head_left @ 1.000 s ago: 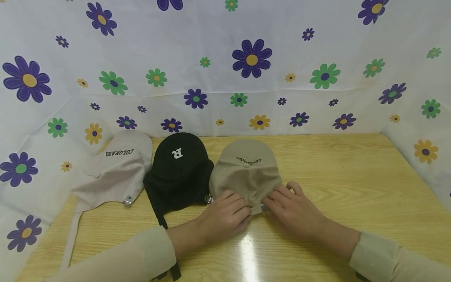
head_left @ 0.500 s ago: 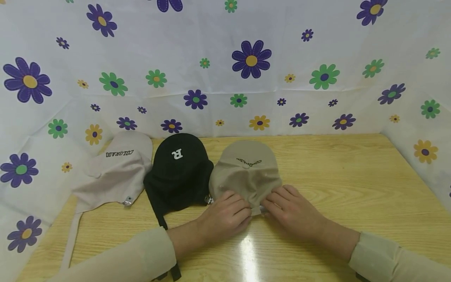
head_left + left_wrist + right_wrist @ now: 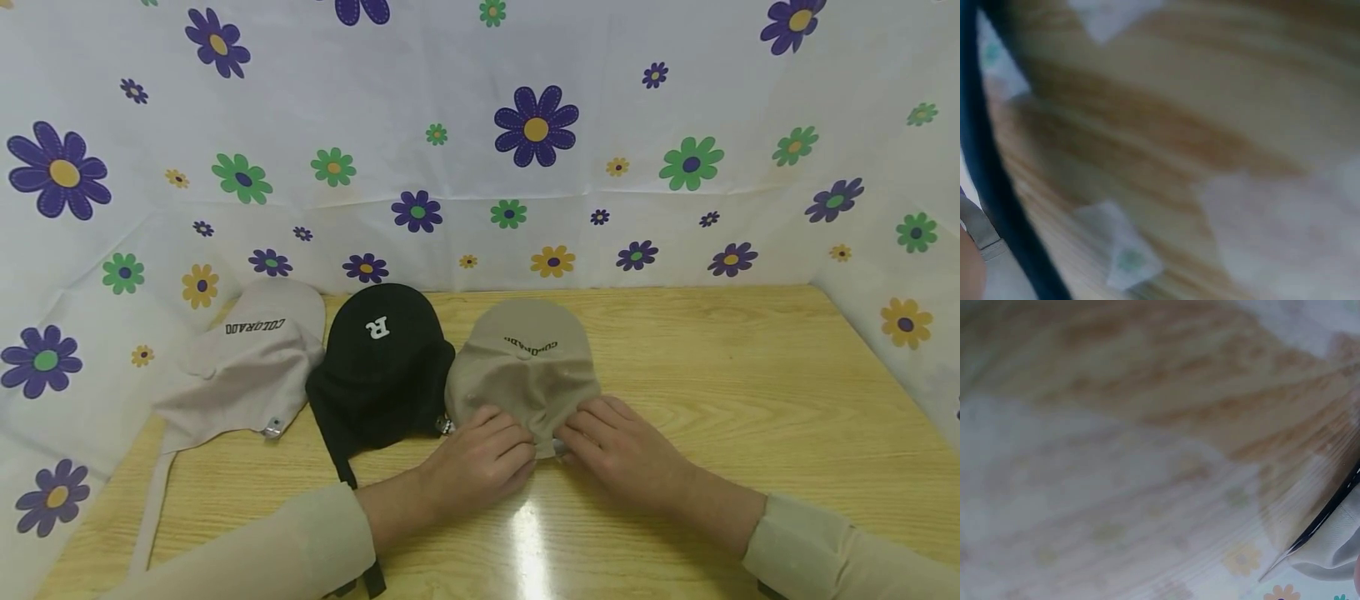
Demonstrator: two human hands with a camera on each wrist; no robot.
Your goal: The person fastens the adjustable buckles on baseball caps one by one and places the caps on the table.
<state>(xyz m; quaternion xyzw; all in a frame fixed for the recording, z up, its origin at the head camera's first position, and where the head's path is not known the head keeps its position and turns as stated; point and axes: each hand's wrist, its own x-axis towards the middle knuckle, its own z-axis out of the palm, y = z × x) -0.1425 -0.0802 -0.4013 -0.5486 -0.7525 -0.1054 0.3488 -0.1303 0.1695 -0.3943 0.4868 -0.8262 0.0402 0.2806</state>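
A tan cap (image 3: 534, 317) lies on the wooden table with its brim toward the back wall and its lettering upside down. At its near edge, the left hand (image 3: 480, 458) pinches the fabric on the left side with curled fingers. The right hand (image 3: 630, 450) grips the same edge on the right, close to a small shiny clasp (image 3: 559, 447) between the hands. Fingertips of both hands are hidden under or behind the fabric. In the left wrist view a strip of tan fabric (image 3: 982, 231) shows at the lower left; the rest is blurred.
Left of the tan cap lie a black cap (image 3: 386, 367) with a white R and a pale cap (image 3: 247, 375), each with a strap hanging toward the near side. Flowered cloth (image 3: 450, 92) surrounds the wooden table (image 3: 735, 375) at the back and sides.
The right hand's index finger, raised a second ago, has come down beside the other fingers at the cap's edge. The left hand and all three caps have hardly moved.
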